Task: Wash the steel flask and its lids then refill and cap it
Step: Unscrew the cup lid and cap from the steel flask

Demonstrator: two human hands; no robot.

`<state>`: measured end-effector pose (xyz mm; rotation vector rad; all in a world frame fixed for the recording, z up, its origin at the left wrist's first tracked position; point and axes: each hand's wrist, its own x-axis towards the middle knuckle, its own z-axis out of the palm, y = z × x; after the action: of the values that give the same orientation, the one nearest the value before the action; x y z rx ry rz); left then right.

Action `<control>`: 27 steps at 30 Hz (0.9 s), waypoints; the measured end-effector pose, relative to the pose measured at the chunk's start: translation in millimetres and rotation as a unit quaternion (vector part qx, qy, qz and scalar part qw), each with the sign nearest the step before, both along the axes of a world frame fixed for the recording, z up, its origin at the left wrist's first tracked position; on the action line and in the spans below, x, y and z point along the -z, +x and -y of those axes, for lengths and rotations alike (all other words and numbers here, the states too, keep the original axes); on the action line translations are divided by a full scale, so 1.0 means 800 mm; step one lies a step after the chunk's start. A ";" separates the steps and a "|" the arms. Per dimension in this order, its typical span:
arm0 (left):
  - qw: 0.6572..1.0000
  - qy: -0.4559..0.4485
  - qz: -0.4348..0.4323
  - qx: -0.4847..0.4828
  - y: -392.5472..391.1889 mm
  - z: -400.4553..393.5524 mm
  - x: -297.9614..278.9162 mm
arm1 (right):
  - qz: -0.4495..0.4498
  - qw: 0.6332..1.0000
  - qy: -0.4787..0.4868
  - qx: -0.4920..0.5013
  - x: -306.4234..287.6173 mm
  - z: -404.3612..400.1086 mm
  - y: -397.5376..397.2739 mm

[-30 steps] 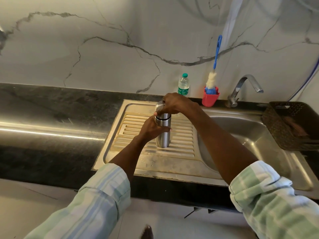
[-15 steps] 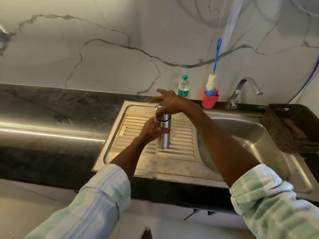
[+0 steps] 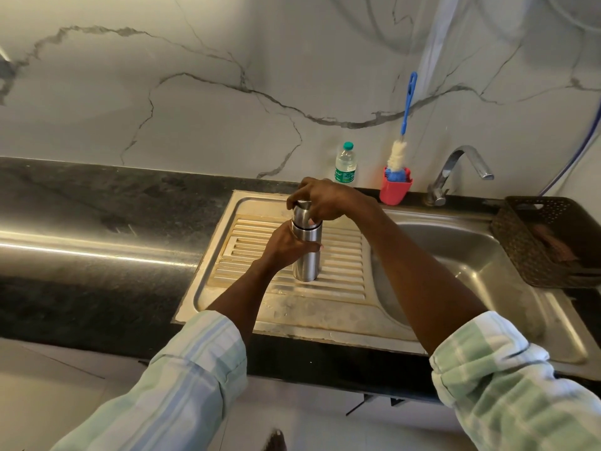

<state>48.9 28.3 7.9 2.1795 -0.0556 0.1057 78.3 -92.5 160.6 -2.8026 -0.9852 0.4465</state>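
Head camera view, looking down at a kitchen counter with a stainless steel sink unit [image 3: 325,323] set into a dark stone worktop [image 3: 97,229]. A tall cylindrical brushed-steel flask [image 3: 305,255] stands upright on the ribbed draining board, left of the sink bowl. The left hand [image 3: 286,245] wraps around the flask's middle, fingers curled round its body, gripping it. The right hand [image 3: 325,200] comes over from above, its fingers curled down around the steel lid [image 3: 300,208] on top of the flask, holding that lid; whether the lid is fully seated cannot be told. Both forearms wear rolled-up pale green and white checked sleeves [image 3: 507,375].

Behind the draining board, against the white marble-patterned wall, stands a small clear plastic water bottle with a green cap [image 3: 345,164]. Just to its right is a red plastic cup [image 3: 395,190] holding a blue-handled bottle brush with white bristles [image 3: 403,125], upright. Further right, a curved chrome tap [image 3: 455,170] rises behind the sink bowl. A dark brown perforated plastic basket [image 3: 549,242] sits at the bowl's right edge, with something brownish inside that is too dim to identify.
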 end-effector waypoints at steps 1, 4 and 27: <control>1.000 -0.001 0.001 -0.001 0.000 0.000 -0.001 | -0.003 1.000 0.002 -0.007 -0.002 -0.001 0.000; 1.000 -0.008 -0.001 -0.008 -0.002 0.000 -0.002 | -0.036 0.999 0.014 -0.006 -0.008 -0.003 0.000; 1.000 0.007 -0.007 0.007 -0.001 0.000 -0.001 | -0.004 0.995 0.097 0.037 0.015 0.010 -0.015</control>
<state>48.0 28.2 8.3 2.1942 -0.0637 0.0819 66.0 -100.4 148.8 -2.6510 -0.8677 0.3326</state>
